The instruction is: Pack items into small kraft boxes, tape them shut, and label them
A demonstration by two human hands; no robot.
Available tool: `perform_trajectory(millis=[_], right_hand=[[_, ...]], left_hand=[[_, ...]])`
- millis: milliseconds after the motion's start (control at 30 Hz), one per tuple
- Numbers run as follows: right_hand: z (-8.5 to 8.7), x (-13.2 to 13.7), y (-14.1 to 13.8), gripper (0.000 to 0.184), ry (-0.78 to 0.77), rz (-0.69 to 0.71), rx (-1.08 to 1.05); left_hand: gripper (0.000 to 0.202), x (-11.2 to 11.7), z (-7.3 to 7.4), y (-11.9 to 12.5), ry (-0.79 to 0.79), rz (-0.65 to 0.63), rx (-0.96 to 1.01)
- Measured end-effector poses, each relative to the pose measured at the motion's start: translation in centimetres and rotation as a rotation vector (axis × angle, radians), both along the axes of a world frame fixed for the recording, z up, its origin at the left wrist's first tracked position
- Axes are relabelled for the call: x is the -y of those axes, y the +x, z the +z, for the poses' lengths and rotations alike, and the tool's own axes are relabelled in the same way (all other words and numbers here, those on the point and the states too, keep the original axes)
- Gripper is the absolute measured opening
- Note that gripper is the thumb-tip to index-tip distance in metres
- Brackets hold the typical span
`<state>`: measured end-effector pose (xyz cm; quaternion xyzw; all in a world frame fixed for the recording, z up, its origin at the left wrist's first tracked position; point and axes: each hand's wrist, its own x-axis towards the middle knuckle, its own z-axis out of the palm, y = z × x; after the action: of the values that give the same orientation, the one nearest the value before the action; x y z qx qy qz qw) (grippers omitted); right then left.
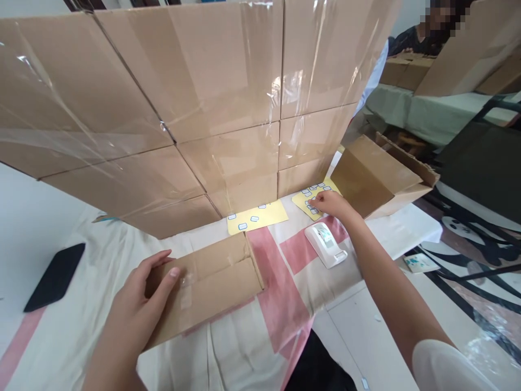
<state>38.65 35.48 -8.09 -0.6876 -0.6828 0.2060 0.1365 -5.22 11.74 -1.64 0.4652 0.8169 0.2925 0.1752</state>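
My left hand [140, 296] grips the left end of a flat brown cardboard box [215, 277], thumb on top and fingers over the far edge. The box lies on the cloth, with clear tape across its top. Farther off, my right hand [331, 203] has thumb and finger pinched together at a yellow sheet [300, 201] dotted with several small white, blue-edged labels. Whether a label is between the fingertips is too small to tell. A second yellow sheet [268, 218] bearing a few such labels lies behind the box. Below my right wrist sits a white plastic device [325, 244].
Taped cardboard boxes [228, 70] form a tall wall at the table's back. An open carton [366, 174] stands right of my right hand. A black phone-like slab [56, 277] lies at left. Another person [415, 41] sits at a far table, beyond a dark chair [484, 157].
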Motion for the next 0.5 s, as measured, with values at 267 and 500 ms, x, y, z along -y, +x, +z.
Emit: perform_trajectory(millis=[267, 500], right_hand=[[-2.4, -0.9, -1.6, 0.006, 0.09, 0.074, 0.004], [-1.3, -0.4, -0.1, 0.014, 0.243, 0.064, -0.35]], left_hand=[[0.063, 0.1, 0.7, -0.1, -0.149, -0.045, -0.146], [0.062, -0.2, 0.6, -0.6, -0.218, -0.058, -0.199]])
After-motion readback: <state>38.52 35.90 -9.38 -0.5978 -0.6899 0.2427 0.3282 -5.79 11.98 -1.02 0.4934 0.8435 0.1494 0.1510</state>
